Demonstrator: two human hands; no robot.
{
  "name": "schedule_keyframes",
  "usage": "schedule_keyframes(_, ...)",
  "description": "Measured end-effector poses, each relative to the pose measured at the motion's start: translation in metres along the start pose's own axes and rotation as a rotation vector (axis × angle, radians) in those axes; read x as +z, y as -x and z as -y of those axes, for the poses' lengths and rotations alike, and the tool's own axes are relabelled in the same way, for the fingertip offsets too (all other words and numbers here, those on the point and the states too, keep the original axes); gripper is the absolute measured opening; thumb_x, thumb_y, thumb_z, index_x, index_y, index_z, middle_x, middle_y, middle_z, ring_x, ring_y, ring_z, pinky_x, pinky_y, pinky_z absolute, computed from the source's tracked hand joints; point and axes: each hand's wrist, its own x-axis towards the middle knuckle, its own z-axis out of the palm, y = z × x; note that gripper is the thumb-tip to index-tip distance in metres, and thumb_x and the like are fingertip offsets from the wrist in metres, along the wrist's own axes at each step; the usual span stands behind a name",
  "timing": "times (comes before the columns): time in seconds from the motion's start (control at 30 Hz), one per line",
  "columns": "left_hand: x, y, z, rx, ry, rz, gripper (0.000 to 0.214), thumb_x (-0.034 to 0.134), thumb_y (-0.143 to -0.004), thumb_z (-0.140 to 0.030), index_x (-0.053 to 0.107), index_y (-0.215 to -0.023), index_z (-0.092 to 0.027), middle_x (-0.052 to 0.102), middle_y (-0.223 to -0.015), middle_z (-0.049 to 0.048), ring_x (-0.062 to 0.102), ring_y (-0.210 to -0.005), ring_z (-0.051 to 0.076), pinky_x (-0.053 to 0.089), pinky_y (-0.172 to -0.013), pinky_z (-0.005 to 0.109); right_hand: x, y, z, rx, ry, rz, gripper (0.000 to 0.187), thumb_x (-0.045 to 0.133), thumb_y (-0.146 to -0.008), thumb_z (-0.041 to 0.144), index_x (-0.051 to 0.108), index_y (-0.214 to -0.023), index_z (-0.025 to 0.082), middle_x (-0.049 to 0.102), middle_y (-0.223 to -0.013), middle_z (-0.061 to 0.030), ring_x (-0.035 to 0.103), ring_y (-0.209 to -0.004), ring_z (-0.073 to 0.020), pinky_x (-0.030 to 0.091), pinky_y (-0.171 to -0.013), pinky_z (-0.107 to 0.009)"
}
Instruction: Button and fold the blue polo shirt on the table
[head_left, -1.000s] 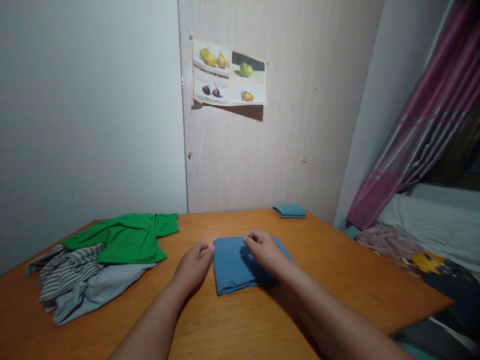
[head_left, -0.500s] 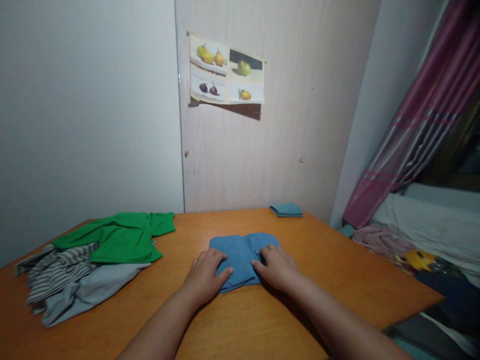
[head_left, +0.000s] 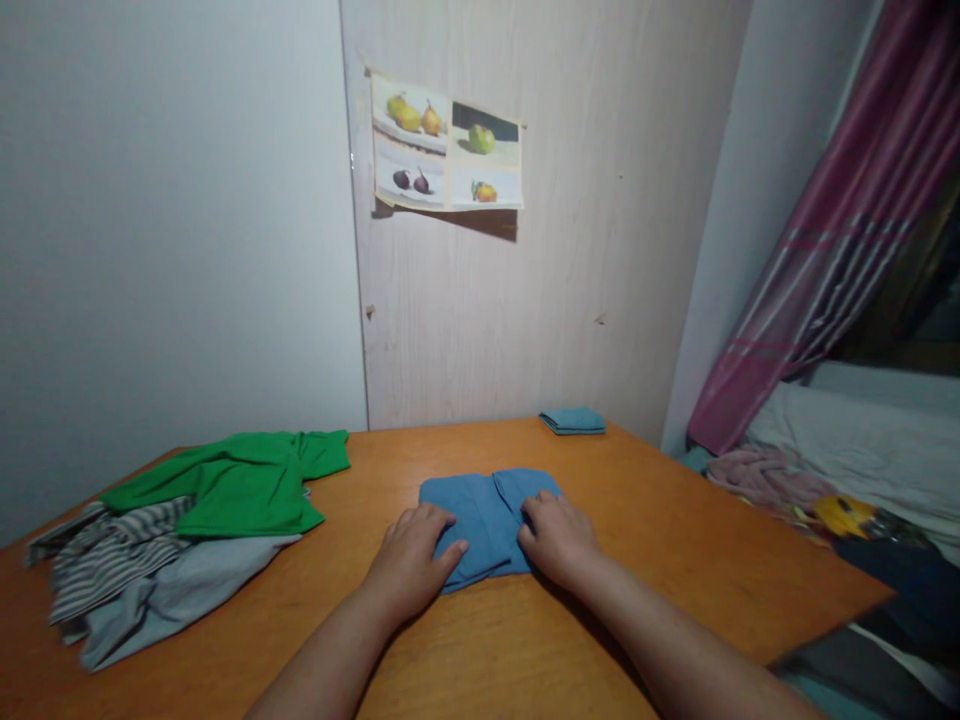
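Note:
A folded blue cloth [head_left: 484,505] lies in the middle of the orange wooden table [head_left: 675,540]. My left hand [head_left: 414,553] rests flat on its near left corner, fingers spread. My right hand [head_left: 556,537] presses down on its near right part, fingers stretched onto the fabric. Neither hand grips anything. A ridge of fabric runs down the cloth between the two hands.
A pile of clothes sits at the table's left: a green shirt [head_left: 232,480] on top, a striped garment [head_left: 105,550] and a grey one [head_left: 172,590] below. A small folded blue cloth [head_left: 574,421] lies at the far edge. Bedding [head_left: 825,470] and a curtain [head_left: 825,250] are at the right.
A second ago both hands pinched the far edge of the blue cloth. They have since come down to its near side and lie flat on it, barely moving in the last half second.

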Motion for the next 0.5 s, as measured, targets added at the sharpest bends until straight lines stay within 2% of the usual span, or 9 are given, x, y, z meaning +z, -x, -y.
schedule_keyframes(0.1,-0.003,0.000,-0.007,0.022,0.032,-0.008,0.033,0.052,-0.091,-0.047,0.066,-0.106,-0.022,0.065,-0.108,0.0088,0.059,-0.106,0.026,0.044,-0.090,0.039,0.005,-0.006,-0.004,0.005,-0.020,-0.025,0.021,0.051,-0.082,0.022,0.068,-0.095,0.019,0.067,-0.101,-0.0127,0.061,-0.093,-0.0267,0.039,-0.073,-0.033)
schedule_keyframes(0.2,-0.005,0.001,-0.016,0.081,0.088,0.002,0.037,0.052,-0.090,-0.053,0.065,-0.107,-0.023,0.066,-0.106,0.0076,0.059,-0.103,0.025,0.045,-0.089,0.038,0.011,-0.014,-0.014,0.067,-0.186,-0.064,0.017,0.053,-0.079,0.019,0.066,-0.088,0.021,0.068,-0.093,-0.0095,0.061,-0.085,-0.0231,0.037,-0.067,-0.030)
schedule_keyframes(0.27,-0.006,0.002,-0.019,0.113,0.115,0.029,0.040,0.056,-0.086,-0.056,0.065,-0.108,-0.023,0.066,-0.106,0.0072,0.059,-0.101,0.025,0.046,-0.087,0.038,0.016,-0.022,-0.024,0.130,-0.440,-0.080,0.009,0.054,-0.076,0.020,0.063,-0.077,0.020,0.066,-0.078,-0.0051,0.060,-0.073,-0.0191,0.035,-0.062,-0.027)
schedule_keyframes(0.33,-0.006,0.002,-0.020,0.124,0.125,0.059,0.044,0.060,-0.083,-0.058,0.065,-0.109,-0.023,0.066,-0.106,0.0070,0.059,-0.100,0.025,0.046,-0.087,0.038,0.019,-0.029,-0.037,0.223,-0.796,-0.097,0.008,0.053,-0.074,0.022,0.057,-0.068,0.020,0.060,-0.063,-0.0007,0.055,-0.061,-0.0156,0.034,-0.056,-0.025)
schedule_keyframes(0.43,-0.006,0.003,-0.018,0.128,0.123,0.077,0.047,0.063,-0.080,-0.059,0.064,-0.111,-0.023,0.065,-0.107,0.0071,0.059,-0.101,0.026,0.046,-0.087,0.039,0.021,-0.037,-0.062,0.407,-1.288,-0.133,0.008,0.054,-0.071,0.028,0.055,-0.068,0.020,0.055,-0.055,0.0025,0.049,-0.050,-0.0138,0.034,-0.048,-0.024)
schedule_keyframes(0.5,-0.006,0.003,-0.016,0.133,0.121,0.079,0.048,0.062,-0.080,-0.060,0.064,-0.111,-0.024,0.065,-0.107,0.0071,0.059,-0.101,0.026,0.047,-0.087,0.039,0.020,-0.041,-0.081,0.478,-1.427,-0.181,0.009,0.057,-0.067,0.028,0.056,-0.070,0.019,0.056,-0.054,0.0022,0.050,-0.048,-0.0143,0.036,-0.046,-0.025)
